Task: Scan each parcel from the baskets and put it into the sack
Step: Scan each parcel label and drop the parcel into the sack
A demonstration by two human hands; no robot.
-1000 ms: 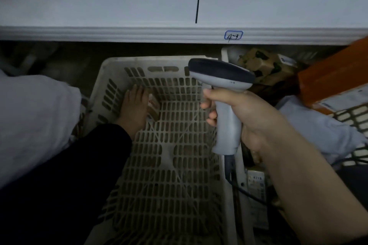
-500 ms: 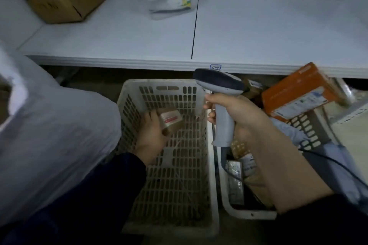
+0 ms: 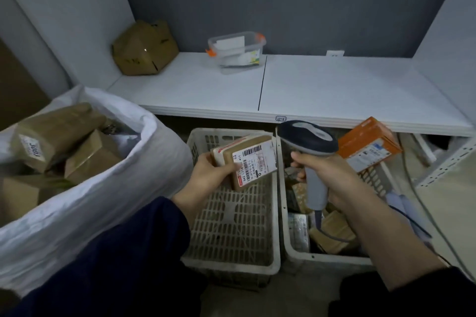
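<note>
My left hand [image 3: 208, 175] grips a small brown parcel [image 3: 247, 159] with a white barcode label, held up over the left basket [image 3: 231, 226], whose slatted bottom is bare. My right hand [image 3: 327, 175] grips the grey handle of a barcode scanner [image 3: 307, 137], whose dark head sits just right of the parcel's label. The right basket [image 3: 286, 213] holds several parcels, partly hidden by my right arm. An orange parcel [image 3: 368, 144] lies at its far end. A white sack [image 3: 77, 188] with several brown parcels stands at the left.
A white shelf [image 3: 322, 90] runs above the baskets, with a brown cardboard box [image 3: 144, 49] and a clear plastic container [image 3: 237, 51] on it. The scanner's cable [image 3: 422, 203] trails to the right. A perforated metal rail [image 3: 445, 165] lies at the far right.
My left hand picked the small parcel from the left basket's bottom and raised it beside the scanner, label up. My view lifted, bringing the sack and shelf into sight.
</note>
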